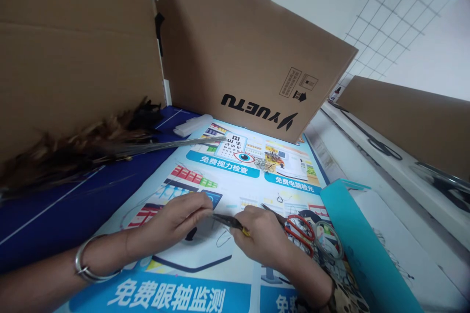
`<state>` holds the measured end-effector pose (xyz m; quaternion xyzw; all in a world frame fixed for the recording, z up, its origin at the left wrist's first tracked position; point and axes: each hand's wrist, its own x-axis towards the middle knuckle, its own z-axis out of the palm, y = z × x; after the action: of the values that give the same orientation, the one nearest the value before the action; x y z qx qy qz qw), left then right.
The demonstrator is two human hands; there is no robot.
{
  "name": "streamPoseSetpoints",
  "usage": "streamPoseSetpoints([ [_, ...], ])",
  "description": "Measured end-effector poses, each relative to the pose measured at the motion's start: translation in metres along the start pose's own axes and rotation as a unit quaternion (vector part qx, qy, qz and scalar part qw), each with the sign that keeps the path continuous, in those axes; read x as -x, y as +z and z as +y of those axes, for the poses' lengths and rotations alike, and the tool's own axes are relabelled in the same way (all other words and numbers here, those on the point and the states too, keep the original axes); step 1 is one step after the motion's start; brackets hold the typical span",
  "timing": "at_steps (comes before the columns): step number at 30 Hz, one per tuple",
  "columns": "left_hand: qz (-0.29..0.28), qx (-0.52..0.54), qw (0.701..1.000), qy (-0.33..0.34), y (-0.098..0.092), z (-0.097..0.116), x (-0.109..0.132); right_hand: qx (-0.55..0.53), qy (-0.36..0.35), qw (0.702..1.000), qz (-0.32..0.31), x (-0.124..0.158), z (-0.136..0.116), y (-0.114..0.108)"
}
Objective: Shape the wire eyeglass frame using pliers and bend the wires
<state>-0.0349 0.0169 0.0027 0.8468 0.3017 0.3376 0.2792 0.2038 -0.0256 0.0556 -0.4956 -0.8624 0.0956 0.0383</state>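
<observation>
My right hand is wrapped round a pair of pliers with dark, narrow jaws and yellow on the handles. The jaws point left, reaching the fingertips of my left hand. Those fingers are pinched together, and whatever they hold at the jaw tips is too small to make out. A bent piece of thin wire lies on the printed poster below the pliers. Just right of my right hand are scissors with red handles, next to a clear round roll.
Feathers and a bundle of thin metal rods lie at the left on blue cloth. Cardboard panels stand behind. A turquoise box holding thin dark pieces borders the right side. A small wire pile sits farther back.
</observation>
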Motion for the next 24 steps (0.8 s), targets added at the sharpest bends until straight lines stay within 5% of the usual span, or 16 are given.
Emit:
streamPoseSetpoints([
  [7,-0.007,0.081,0.992,-0.095,-0.005,0.0051,-0.0026,-0.012,-0.019,1.0,0.009,-0.0002,0.0026,0.0001],
  [24,-0.01,0.175,0.978,-0.111,-0.0092,0.0015,-0.0047,-0.045,-0.01,0.999,0.013,0.002,-0.0004,-0.0038],
])
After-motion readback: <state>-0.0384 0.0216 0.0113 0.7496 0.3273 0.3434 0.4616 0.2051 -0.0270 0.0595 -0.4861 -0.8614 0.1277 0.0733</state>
